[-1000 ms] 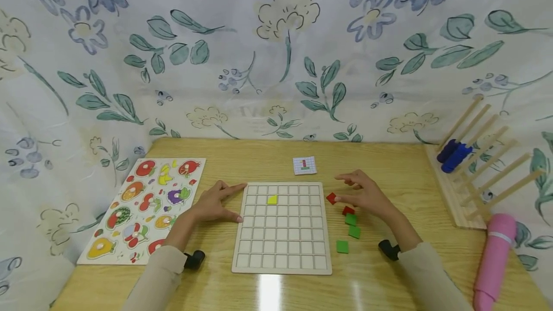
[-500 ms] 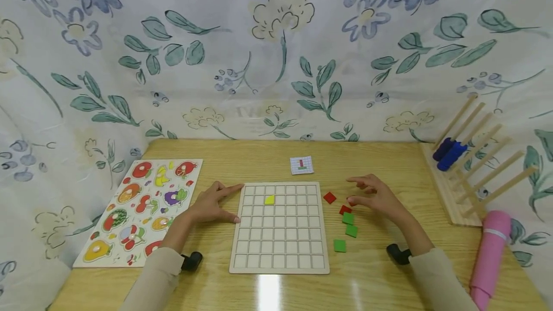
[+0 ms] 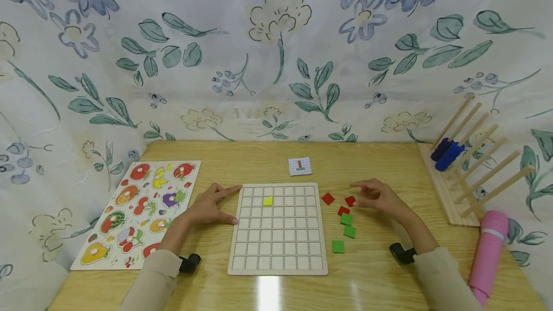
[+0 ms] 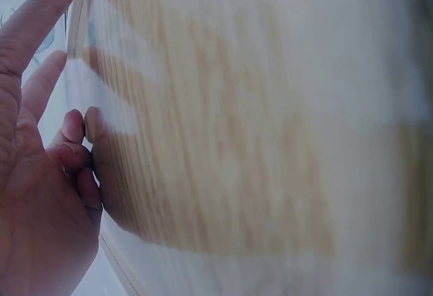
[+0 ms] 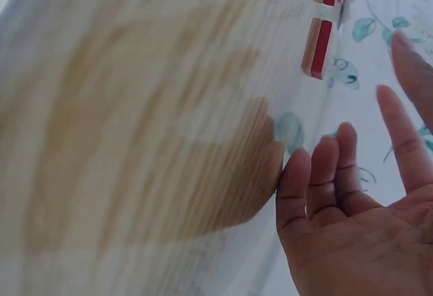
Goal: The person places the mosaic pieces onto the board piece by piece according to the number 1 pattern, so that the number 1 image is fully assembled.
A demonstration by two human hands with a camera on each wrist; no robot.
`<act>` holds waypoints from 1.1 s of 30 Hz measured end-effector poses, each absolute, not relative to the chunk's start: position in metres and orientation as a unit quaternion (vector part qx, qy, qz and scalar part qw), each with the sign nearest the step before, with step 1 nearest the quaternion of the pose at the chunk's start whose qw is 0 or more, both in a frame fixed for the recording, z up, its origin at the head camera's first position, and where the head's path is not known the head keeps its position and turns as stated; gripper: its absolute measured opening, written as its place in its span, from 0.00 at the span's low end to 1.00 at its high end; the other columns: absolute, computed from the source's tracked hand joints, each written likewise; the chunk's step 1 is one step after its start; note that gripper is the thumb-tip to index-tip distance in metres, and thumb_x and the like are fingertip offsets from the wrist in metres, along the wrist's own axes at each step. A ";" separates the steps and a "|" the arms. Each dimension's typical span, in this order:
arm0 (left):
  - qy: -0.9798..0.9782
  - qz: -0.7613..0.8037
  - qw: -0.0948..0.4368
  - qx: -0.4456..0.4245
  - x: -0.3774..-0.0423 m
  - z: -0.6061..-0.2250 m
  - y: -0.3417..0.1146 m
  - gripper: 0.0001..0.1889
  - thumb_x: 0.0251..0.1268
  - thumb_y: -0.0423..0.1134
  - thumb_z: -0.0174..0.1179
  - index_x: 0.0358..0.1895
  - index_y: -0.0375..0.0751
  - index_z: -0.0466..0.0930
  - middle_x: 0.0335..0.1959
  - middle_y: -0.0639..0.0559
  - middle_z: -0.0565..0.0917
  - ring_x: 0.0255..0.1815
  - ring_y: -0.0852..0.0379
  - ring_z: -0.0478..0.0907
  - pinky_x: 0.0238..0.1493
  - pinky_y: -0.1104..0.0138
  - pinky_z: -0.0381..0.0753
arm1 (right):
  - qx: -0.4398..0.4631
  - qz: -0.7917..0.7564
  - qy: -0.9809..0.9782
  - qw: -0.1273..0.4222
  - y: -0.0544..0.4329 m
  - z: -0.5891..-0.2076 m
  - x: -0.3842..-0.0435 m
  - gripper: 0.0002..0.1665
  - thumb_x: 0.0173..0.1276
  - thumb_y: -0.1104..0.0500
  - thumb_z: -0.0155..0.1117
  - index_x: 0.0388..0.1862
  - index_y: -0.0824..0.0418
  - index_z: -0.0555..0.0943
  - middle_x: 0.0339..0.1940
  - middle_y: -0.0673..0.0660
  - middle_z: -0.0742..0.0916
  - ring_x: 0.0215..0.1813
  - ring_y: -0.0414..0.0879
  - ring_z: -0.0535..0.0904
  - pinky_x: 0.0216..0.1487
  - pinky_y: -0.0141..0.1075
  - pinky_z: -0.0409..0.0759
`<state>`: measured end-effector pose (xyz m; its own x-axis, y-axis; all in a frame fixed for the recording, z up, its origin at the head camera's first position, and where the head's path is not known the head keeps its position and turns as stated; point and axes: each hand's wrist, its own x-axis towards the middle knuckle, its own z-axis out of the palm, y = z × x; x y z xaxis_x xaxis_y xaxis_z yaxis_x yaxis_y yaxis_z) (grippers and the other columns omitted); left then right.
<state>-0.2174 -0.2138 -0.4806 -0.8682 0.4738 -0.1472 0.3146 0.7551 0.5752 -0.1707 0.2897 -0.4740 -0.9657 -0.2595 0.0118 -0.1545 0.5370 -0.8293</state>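
Observation:
My left hand [image 3: 210, 206] rests at the left side of a square wooden grid board [image 3: 287, 272]. Its index fingertip touches the top left corner and its thumb the left edge. A yellow tile [image 3: 268, 201] with one cut corner lies in a cell of the second row. My right hand [image 3: 380, 198] is right of the board, thumb and index finger apart, its other fingers on the table in the right wrist view. Just off its thumb lies a red tile [image 3: 350, 201]. Two more red tiles [image 3: 328, 198] and several green tiles [image 3: 338, 246] lie between hand and board.
A small pattern card [image 3: 300, 166] lies behind the board. On the left is a fruit puzzle board [image 3: 147, 200]. A wooden peg rack [image 3: 453, 196] with blue pieces stands on the right, near a pink cylindrical object [image 3: 490, 253]. A floral cloth [image 3: 259, 61] hangs behind.
My right hand has moved right, away from the red tile nearest the board, which stays on the table. Another red tile now shows by the thumb. My left hand keeps its place on the board.

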 end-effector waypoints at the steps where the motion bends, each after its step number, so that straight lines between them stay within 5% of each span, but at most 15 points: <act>1: 0.926 0.277 0.145 0.211 -0.217 -0.481 -0.214 0.52 0.41 0.61 0.77 0.75 0.60 0.65 0.40 0.49 0.62 0.36 0.53 0.57 0.36 0.60 0.56 | -0.121 -0.467 0.874 0.060 0.290 -0.475 -0.171 0.30 0.62 0.59 0.74 0.62 0.62 0.79 0.44 0.61 0.77 0.46 0.51 0.69 0.47 0.41 0.72; 33: 0.927 0.272 0.138 0.218 -0.219 -0.483 -0.214 0.52 0.41 0.61 0.77 0.75 0.60 0.65 0.40 0.49 0.63 0.36 0.54 0.58 0.36 0.60 0.56 | -0.142 -0.413 0.896 0.077 0.290 -0.481 -0.176 0.23 0.60 0.58 0.76 0.54 0.63 0.85 0.34 0.56 0.71 0.37 0.45 0.63 0.38 0.34 0.64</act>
